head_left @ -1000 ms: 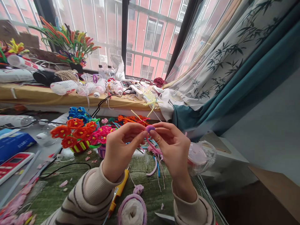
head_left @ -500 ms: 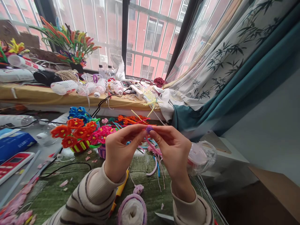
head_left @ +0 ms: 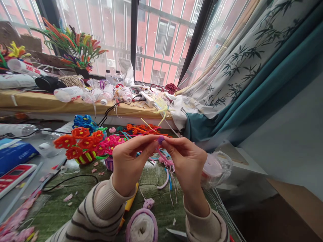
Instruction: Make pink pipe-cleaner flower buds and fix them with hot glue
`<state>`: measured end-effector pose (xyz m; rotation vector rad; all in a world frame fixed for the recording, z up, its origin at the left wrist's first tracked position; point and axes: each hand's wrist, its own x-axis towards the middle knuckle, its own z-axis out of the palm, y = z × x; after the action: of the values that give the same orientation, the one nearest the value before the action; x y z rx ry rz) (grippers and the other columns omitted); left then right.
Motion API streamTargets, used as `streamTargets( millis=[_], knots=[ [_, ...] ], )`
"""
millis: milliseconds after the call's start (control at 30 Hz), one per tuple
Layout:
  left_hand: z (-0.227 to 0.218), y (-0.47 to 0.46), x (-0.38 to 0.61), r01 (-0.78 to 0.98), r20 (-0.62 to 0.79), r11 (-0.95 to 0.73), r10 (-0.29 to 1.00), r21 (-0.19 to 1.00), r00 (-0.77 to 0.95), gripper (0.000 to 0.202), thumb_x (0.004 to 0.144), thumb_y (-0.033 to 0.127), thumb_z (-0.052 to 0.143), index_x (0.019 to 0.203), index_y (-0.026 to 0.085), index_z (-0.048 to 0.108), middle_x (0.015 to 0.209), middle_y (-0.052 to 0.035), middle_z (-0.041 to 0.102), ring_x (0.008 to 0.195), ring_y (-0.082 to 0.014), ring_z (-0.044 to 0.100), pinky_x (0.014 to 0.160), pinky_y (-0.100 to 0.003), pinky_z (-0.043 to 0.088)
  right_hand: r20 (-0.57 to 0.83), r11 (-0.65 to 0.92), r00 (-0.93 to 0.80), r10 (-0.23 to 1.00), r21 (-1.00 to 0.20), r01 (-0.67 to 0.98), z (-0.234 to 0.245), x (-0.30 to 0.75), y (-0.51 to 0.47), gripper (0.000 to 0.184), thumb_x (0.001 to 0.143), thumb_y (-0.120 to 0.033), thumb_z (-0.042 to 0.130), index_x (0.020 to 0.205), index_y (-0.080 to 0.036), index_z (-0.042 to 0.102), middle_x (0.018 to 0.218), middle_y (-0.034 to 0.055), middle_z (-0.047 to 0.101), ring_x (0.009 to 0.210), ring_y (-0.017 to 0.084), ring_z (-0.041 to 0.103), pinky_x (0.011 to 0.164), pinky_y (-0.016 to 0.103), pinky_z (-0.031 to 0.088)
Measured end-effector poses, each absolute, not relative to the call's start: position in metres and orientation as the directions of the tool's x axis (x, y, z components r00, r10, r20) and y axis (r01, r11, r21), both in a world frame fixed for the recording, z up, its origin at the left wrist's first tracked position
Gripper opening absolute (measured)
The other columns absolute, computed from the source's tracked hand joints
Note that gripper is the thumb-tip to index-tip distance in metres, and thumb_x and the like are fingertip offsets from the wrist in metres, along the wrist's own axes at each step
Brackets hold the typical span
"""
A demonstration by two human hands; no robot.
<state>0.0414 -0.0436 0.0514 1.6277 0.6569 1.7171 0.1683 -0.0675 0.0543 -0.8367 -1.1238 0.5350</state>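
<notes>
Both hands meet above the middle of the table, fingertips pinched around a small purple fuzzy piece [head_left: 160, 139] that looks like a curled pipe cleaner. My left hand [head_left: 132, 161] grips it from the left. From the right, my right hand [head_left: 185, 161] pinches the same piece between thumb and forefinger. Pink pipe cleaner pieces [head_left: 166, 160] show just below and behind the fingers; whether they join the purple piece I cannot tell. Nearer to me lies a roll of white thread [head_left: 141, 230] with a lilac fuzzy rim, and a pink fuzzy bit [head_left: 148, 203] touches its top.
Orange pipe-cleaner flowers [head_left: 80, 143], blue flowers [head_left: 84, 121] and pink flowers [head_left: 111, 145] stand in small pots at left. A blade [head_left: 176, 232] lies near my right sleeve. A clear plastic container [head_left: 217, 168] sits at right. Bottles [head_left: 69, 94] line the windowsill.
Both hands stay pinched on the purple piece, with only a very slight shift of the fingers. Nothing else on the table has visibly moved.
</notes>
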Motion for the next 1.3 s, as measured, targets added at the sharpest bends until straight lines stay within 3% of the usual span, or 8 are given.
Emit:
streamTargets(
  millis=[333, 567, 700, 833, 1033, 1300],
  knots=[
    [0.050, -0.041, 0.040, -0.083, 0.679, -0.676, 0.734, 0.732, 0.010, 0.021, 0.079, 0.012, 0.075, 0.095, 0.026, 0.078, 0.087, 0.0024, 0.078, 0.070, -0.0105, 0.071, 0.067, -0.017, 0.060, 0.526, 0.555, 0.346, 0.777, -0.832, 0.019, 0.055, 0.170, -0.067, 0.009, 0.074, -0.015, 0.078, 0.081, -0.022, 0.077, 0.076, -0.0001, 0.076, 0.068, 0.014, 0.070, 0.066, 0.024, 0.059],
    [0.054, -0.042, 0.040, -0.094, 0.607, -0.605, 0.795, 0.791, -0.012, 0.014, 0.078, 0.017, 0.076, 0.091, 0.022, 0.078, 0.080, 0.0010, 0.078, 0.062, -0.0103, 0.069, 0.061, -0.016, 0.060, 0.491, 0.521, 0.319, 0.810, -0.854, -0.009, 0.057, 0.169, -0.067, 0.006, 0.076, -0.020, 0.078, 0.081, -0.019, 0.075, 0.079, 0.0024, 0.077, 0.072, 0.017, 0.072, 0.069, 0.028, 0.061],
    [0.056, -0.042, 0.039, -0.143, 0.546, -0.542, 0.838, 0.828, -0.017, 0.027, 0.077, 0.021, 0.077, 0.103, 0.019, 0.075, 0.072, 0.0009, 0.075, 0.058, -0.0107, 0.068, 0.058, -0.018, 0.060, 0.468, 0.499, 0.322, 0.823, -0.867, -0.015, 0.058, 0.167, -0.066, 0.017, 0.076, -0.025, 0.079, 0.089, -0.019, 0.071, 0.082, 0.0037, 0.077, 0.077, 0.020, 0.074, 0.073, 0.031, 0.061],
    [0.054, -0.039, 0.038, -0.118, 0.543, -0.538, 0.839, 0.835, 0.017, 0.019, 0.077, 0.023, 0.077, 0.096, 0.018, 0.076, 0.077, -0.0012, 0.076, 0.061, -0.0124, 0.070, 0.060, -0.020, 0.061, 0.442, 0.474, 0.306, 0.843, -0.880, -0.036, 0.055, 0.169, -0.062, 0.032, 0.075, -0.028, 0.079, 0.103, -0.019, 0.068, 0.082, 0.0037, 0.078, 0.077, 0.020, 0.074, 0.076, 0.033, 0.061],
    [0.050, -0.034, 0.035, 0.043, 0.596, -0.598, 0.801, 0.800, 0.064, 0.010, 0.079, 0.022, 0.075, 0.088, 0.020, 0.078, 0.084, -0.0023, 0.078, 0.070, -0.0146, 0.071, 0.066, -0.021, 0.059, 0.341, 0.358, 0.179, 0.923, -0.930, -0.075, 0.050, 0.179, -0.054, 0.022, 0.071, -0.033, 0.081, 0.086, -0.018, 0.074, 0.082, 0.0057, 0.077, 0.075, 0.021, 0.073, 0.072, 0.033, 0.060],
    [0.044, -0.023, 0.035, 0.087, 0.616, -0.628, 0.776, 0.773, 0.134, 0.011, 0.083, 0.024, 0.069, 0.086, 0.018, 0.077, 0.082, -0.0050, 0.078, 0.069, -0.0162, 0.071, 0.064, -0.024, 0.057, 0.245, 0.273, 0.176, 0.953, -0.950, -0.154, 0.042, 0.182, -0.045, 0.029, 0.061, -0.037, 0.086, 0.076, -0.016, 0.073, 0.074, 0.0054, 0.075, 0.066, 0.020, 0.072, 0.066, 0.033, 0.061]
  ],
)
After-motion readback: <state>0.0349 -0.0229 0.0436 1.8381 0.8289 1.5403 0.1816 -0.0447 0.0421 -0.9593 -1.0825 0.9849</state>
